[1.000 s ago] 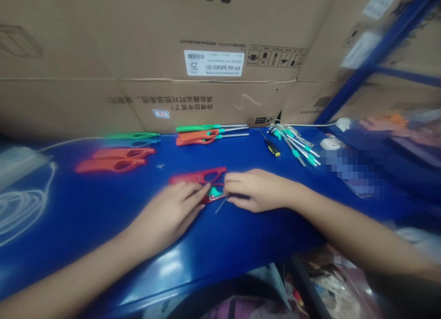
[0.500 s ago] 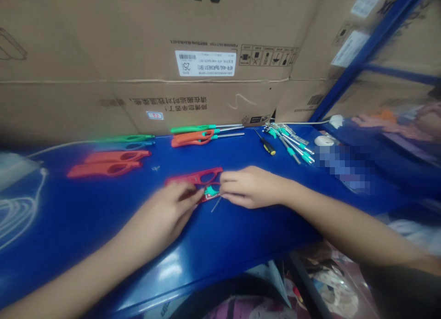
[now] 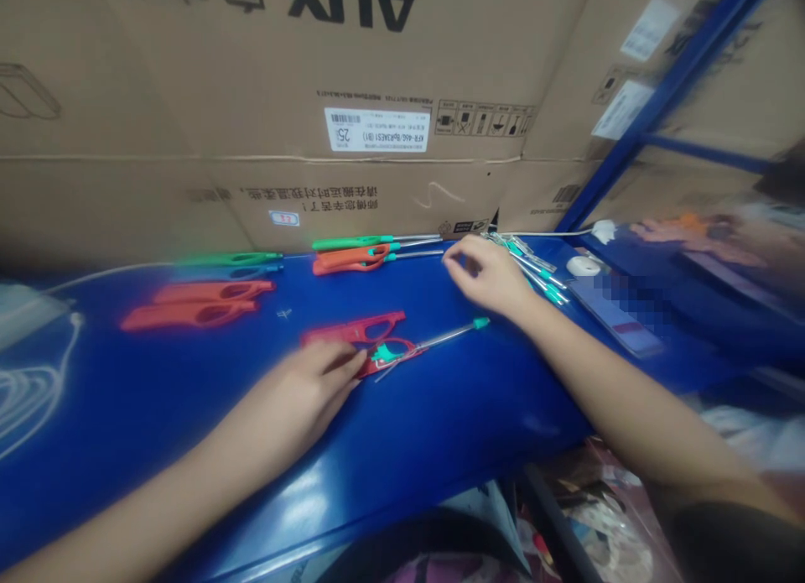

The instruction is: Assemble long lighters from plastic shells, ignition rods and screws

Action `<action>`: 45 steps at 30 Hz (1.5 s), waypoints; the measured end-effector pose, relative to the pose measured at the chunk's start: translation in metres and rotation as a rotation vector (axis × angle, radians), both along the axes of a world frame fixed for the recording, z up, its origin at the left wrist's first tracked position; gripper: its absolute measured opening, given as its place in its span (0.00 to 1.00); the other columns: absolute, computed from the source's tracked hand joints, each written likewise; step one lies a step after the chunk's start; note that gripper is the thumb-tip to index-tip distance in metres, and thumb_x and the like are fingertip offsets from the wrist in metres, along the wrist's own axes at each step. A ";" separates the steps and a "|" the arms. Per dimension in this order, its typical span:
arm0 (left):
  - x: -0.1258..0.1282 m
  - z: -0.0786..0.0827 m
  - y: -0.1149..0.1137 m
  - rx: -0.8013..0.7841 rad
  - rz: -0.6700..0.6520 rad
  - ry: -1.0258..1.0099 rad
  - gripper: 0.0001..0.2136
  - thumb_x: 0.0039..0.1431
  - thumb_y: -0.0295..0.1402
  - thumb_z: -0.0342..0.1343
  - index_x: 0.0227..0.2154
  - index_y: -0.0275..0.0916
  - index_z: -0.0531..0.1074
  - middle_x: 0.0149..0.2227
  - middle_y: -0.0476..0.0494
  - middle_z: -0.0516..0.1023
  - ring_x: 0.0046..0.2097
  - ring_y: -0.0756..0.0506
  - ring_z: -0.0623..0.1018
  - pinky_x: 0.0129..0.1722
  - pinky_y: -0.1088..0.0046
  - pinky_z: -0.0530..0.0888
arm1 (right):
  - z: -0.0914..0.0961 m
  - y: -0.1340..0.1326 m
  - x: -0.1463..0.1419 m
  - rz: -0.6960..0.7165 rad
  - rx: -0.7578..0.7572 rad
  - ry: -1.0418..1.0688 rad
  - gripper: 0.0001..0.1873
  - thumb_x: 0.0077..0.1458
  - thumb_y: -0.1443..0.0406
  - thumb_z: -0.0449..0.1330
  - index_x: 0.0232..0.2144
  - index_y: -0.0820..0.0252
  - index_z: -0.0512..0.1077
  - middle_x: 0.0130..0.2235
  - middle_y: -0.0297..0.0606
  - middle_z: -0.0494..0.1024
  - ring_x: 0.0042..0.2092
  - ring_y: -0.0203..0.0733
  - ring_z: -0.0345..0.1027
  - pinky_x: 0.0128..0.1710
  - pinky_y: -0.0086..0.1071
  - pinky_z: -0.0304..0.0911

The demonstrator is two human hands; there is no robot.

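Bench (image 3: 440,424), left hand (image 3: 302,394) on casing (image 3: 402,346)

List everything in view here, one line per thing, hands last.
cardboard boxes: several, brown, stacked behind the table
table: one, blue, foreground
orange-red shells: two, left on the table
green and blue shells: two, behind the orange-red ones
lighters: about three, green and orange, back centre
red shell: one, centre
fitted shell: one, red with a teal part and a metal tube, centre
metal tubes: a bundle, silver with teal tips, back right
cable: one, white, far left
left hand: fingertips at the red shells
right hand: beside the metal tubes
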State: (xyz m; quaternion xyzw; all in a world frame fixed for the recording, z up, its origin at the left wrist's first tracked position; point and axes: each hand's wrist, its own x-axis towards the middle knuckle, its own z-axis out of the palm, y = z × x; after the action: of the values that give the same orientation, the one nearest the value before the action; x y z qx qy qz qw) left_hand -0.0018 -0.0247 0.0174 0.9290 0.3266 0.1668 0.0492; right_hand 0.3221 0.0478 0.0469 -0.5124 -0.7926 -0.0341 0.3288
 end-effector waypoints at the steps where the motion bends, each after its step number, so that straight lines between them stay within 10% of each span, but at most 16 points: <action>1: 0.000 0.001 0.000 0.002 -0.003 0.006 0.18 0.73 0.38 0.44 0.53 0.38 0.76 0.49 0.35 0.78 0.48 0.38 0.78 0.47 0.57 0.78 | 0.000 0.009 0.011 -0.132 -0.026 0.000 0.08 0.58 0.65 0.57 0.36 0.59 0.76 0.37 0.39 0.77 0.33 0.40 0.69 0.39 0.34 0.65; 7: -0.001 0.003 0.001 0.028 -0.017 0.029 0.18 0.73 0.37 0.43 0.52 0.38 0.77 0.48 0.35 0.79 0.47 0.38 0.78 0.46 0.57 0.77 | -0.009 0.039 0.069 -0.542 -0.126 -0.051 0.22 0.53 0.69 0.54 0.50 0.63 0.75 0.53 0.55 0.73 0.54 0.62 0.64 0.53 0.55 0.62; 16: -0.003 0.003 0.001 0.063 -0.037 0.063 0.17 0.72 0.35 0.44 0.53 0.38 0.76 0.50 0.35 0.79 0.48 0.37 0.78 0.45 0.56 0.77 | -0.036 0.049 0.082 -0.604 -0.352 -0.121 0.25 0.62 0.64 0.50 0.59 0.56 0.70 0.67 0.46 0.64 0.66 0.64 0.54 0.62 0.73 0.44; 26: -0.004 0.001 0.001 0.001 -0.025 0.006 0.16 0.71 0.34 0.47 0.54 0.40 0.76 0.51 0.37 0.78 0.50 0.38 0.78 0.49 0.57 0.77 | -0.013 0.043 0.075 -0.579 -0.145 0.096 0.18 0.55 0.70 0.52 0.45 0.69 0.76 0.51 0.57 0.78 0.55 0.58 0.69 0.59 0.51 0.61; 36: 0.010 0.011 -0.007 -0.497 0.139 -0.556 0.15 0.68 0.40 0.54 0.52 0.44 0.78 0.55 0.41 0.79 0.57 0.40 0.77 0.61 0.57 0.72 | -0.005 -0.024 -0.039 0.087 -0.029 0.422 0.13 0.63 0.65 0.53 0.47 0.59 0.73 0.47 0.45 0.80 0.48 0.44 0.76 0.48 0.41 0.74; 41: 0.019 0.014 -0.009 -1.127 0.258 -1.053 0.22 0.63 0.49 0.58 0.50 0.36 0.79 0.50 0.36 0.82 0.52 0.38 0.81 0.59 0.56 0.74 | -0.010 -0.071 -0.076 0.574 0.156 0.068 0.26 0.60 0.73 0.55 0.60 0.59 0.66 0.57 0.53 0.72 0.60 0.49 0.67 0.56 0.46 0.70; 45: 0.020 0.014 -0.010 -1.299 0.223 -1.225 0.17 0.61 0.43 0.63 0.45 0.35 0.81 0.47 0.36 0.83 0.51 0.41 0.81 0.59 0.61 0.74 | -0.013 -0.072 -0.077 0.739 0.216 -0.220 0.27 0.59 0.74 0.56 0.61 0.71 0.63 0.60 0.60 0.70 0.62 0.52 0.64 0.57 0.47 0.68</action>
State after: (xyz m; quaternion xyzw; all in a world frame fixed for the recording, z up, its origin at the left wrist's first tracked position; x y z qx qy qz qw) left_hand 0.0182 -0.0345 0.0312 0.4294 0.3614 0.4192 0.7136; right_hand 0.2455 -0.0240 0.0343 -0.1483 -0.9459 -0.0513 0.2839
